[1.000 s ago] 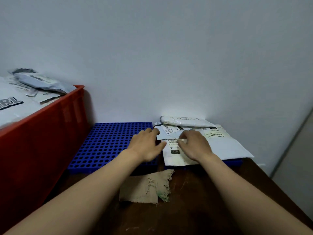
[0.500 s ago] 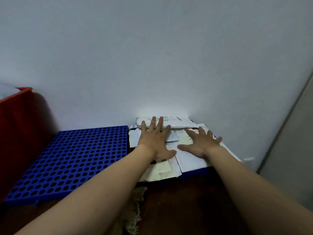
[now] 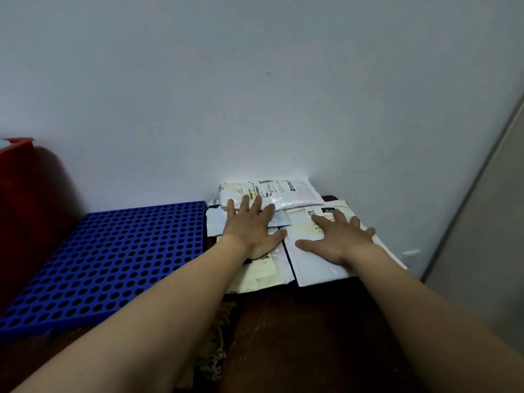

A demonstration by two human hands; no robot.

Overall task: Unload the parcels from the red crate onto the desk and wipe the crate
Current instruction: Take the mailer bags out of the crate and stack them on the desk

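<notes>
Both hands lay flat on the parcels (image 3: pixel 320 268), fingers straight and spread: left hand (image 3: pixel 249 228) on the pile nearest the grid (image 3: pixel 113 256), right hand (image 3: pixel 337 239) farther right of it. The parcels overlapped just right of the grid. They looked light, soft and slick, apt to slide; an edge seemed the best hold. The crate (image 3: pixel 17 177), left of the grid, was cut off, its inside hidden.

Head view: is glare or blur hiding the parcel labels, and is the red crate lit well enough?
Head view: no hard glare, only a bright patch on the wall behind the rear white parcel; its label print is too soft to read; the red crate sits in dim shadow at the left edge, mostly cut off; wide-angle stretch enlarges the lower corners.
</notes>
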